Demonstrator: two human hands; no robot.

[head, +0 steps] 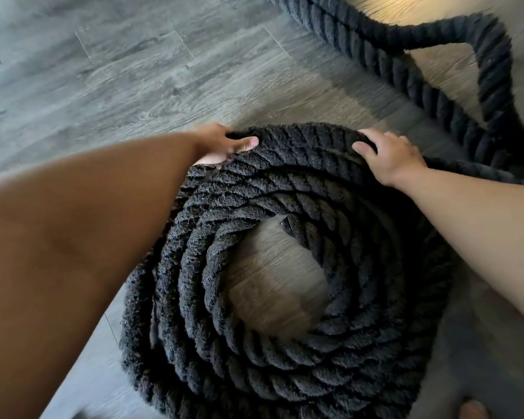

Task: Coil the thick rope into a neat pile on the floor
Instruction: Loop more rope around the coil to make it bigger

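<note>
Rope (285,343), thick, black and twisted, lay coiled in several rings on the grey wood-look floor (109,71), bare boards showing in the coil's centre. The left hand (224,145) clamped the coil's far rim at about eleven o'clock, thumb on top and fingers curled under the outer turn. The right hand (390,158) gripped the same rim at about one o'clock, fingers wrapped over the top strand. No writing or label showed anywhere. From the coil's three o'clock side the loose rope ran off in a loop toward one o'clock. Open floor stretched from nine to twelve o'clock.
</note>
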